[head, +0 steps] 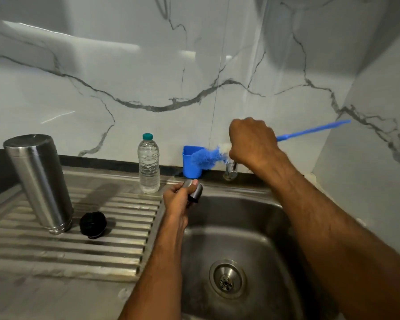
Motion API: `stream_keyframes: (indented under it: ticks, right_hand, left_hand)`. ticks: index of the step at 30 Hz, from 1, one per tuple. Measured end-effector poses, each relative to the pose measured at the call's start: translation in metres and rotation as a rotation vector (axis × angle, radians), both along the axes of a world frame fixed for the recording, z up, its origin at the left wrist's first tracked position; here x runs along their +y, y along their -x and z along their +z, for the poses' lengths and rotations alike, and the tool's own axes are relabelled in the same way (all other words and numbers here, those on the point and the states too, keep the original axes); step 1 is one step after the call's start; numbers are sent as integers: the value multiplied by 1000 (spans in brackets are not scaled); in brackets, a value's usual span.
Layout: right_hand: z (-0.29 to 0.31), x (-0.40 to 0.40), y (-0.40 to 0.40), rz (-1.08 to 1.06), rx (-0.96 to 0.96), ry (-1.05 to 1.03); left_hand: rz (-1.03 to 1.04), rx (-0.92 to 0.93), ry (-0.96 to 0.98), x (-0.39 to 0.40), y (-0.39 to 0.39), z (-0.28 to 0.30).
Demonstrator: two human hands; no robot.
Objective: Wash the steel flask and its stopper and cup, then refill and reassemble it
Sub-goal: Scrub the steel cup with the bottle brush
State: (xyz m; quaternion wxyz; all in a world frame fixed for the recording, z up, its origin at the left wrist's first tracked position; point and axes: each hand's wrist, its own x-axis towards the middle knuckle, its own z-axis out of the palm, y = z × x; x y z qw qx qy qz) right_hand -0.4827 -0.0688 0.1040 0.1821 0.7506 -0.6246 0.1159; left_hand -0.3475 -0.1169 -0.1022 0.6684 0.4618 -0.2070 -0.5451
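At the left of the frame the steel flask [38, 181] stands mouth-down and leaning on the ribbed drainboard [116, 248], with the black stopper [93, 224] lying just beside its base to the right. Behind them, near the backsplash, a clear water bottle [149, 163] with a teal cap stands upright, and a blue holder [192, 166] sits to its right against the wall.

In the centre, the left hand [178, 199] curls around the small steel cup [194, 190], holding it over the left rim of the sink [247, 227]. The right hand [252, 144] is clenched on a blue bottle brush [206, 157]; its bristles overlap the holder, its handle pointing to the upper right. The tap [231, 170] is partly hidden beneath that fist.

The basin lies open below both forearms, the drain [226, 278] at lower centre. The desk's front edge runs along the lower left.
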Motion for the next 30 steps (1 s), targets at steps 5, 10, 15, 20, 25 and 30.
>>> stream_keyframes:
  ticks: [5,10,15,20,25,30]
  right_hand:
    - [34,-26,-28,18,169,115]
    - [45,-74,-54,15,397,166]
    - [33,-119,-72,69,555,178]
    - [12,-150,-78,112,691,187]
    - [-13,-173,-79,179,724,146]
    - [-35,-182,-83,200,782,123]
  left_hand:
    - [23,-6,8,1,0,0]
    - [29,-25,-27,-1,0,-1]
    - [16,-36,-34,-12,2,-9]
    - [2,-54,-41,-23,3,-15]
    - [-7,-75,-40,-25,7,-21]
    - [-19,-91,-40,-25,8,-21]
